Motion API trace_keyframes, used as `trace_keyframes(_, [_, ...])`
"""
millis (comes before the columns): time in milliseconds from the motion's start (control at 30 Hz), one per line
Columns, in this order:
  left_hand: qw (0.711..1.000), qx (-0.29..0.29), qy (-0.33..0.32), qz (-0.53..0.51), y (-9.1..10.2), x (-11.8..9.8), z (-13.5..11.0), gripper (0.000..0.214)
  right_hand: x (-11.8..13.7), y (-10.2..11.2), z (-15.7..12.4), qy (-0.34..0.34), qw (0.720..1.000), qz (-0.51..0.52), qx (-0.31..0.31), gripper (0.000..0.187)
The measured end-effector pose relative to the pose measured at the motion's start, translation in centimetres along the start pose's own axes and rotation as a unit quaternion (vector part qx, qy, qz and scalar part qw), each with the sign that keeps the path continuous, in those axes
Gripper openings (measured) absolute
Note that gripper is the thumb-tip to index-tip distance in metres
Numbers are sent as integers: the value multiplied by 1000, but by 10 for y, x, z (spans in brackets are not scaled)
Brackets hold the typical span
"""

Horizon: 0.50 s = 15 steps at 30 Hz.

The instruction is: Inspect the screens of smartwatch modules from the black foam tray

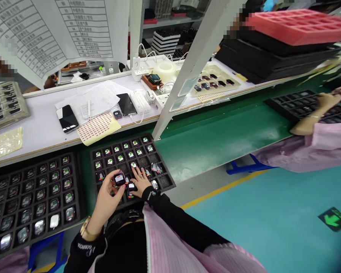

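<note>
My left hand [109, 195] is closed on a small black watch body [119, 179], held just above a black foam tray [167, 181]. The tray's cells hold several small watch bodies with green-and-white stickers [116, 149]. My right hand [139, 182] lies over the tray's near cells, fingers spread, its fingertips touching another small black unit [131, 186]. Whether it grips that unit I cannot tell.
A second black tray [34, 197] of watch bodies lies to the left. Behind, a white shelf [39, 132] carries two phones [67, 118], a red-dot sticker sheet [97, 128] and papers. A slanted white post [187, 72] rises from the green belt [221, 136]. A co-worker's hand [321, 106] rests on a tray at right.
</note>
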<state>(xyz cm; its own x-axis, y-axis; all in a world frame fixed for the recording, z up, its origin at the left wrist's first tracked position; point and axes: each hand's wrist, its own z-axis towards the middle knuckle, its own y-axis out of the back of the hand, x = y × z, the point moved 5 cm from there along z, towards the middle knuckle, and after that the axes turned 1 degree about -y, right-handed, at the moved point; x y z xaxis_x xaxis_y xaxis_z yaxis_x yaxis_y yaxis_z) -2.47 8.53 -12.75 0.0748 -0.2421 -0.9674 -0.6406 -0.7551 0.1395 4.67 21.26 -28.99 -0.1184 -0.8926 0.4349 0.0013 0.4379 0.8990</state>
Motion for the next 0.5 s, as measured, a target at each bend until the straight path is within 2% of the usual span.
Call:
trace_keyframes(100, [1000, 0, 2, -1, 2, 1, 0, 50, 5, 5, 1, 9, 998, 57, -16, 46])
trace_keyframes(167, [1000, -2, 3, -2, 3, -1, 0, 50, 5, 16, 2, -22, 987, 153, -53, 44])
trace_keyframes(200, [1000, -5, 2, -3, 4, -2, 0, 50, 4, 22, 3, -49, 971, 221, -73, 45])
trace_keyframes(267, [1000, -12, 1, -11, 4, -7, 2, 52, 3, 35, 5, -106, 913, 382, -99, 46])
trace_keyframes(333, [1000, -19, -4, -22, 4, -14, 4, 52, 7, 49, 8, -140, 832, 527, -103, 49])
trace_keyframes(400, [999, -22, -12, -32, 3, -21, 7, 51, 14, 68, 13, -149, 768, 616, -93, 53])
trace_keyframes(433, [999, -22, -17, -37, 3, -25, 9, 50, 18, 79, 15, -148, 750, 638, -89, 55])
trace_keyframes(500, [998, -18, -26, -46, 2, -31, 11, 49, 27, 101, 17, -139, 732, 662, -80, 58])
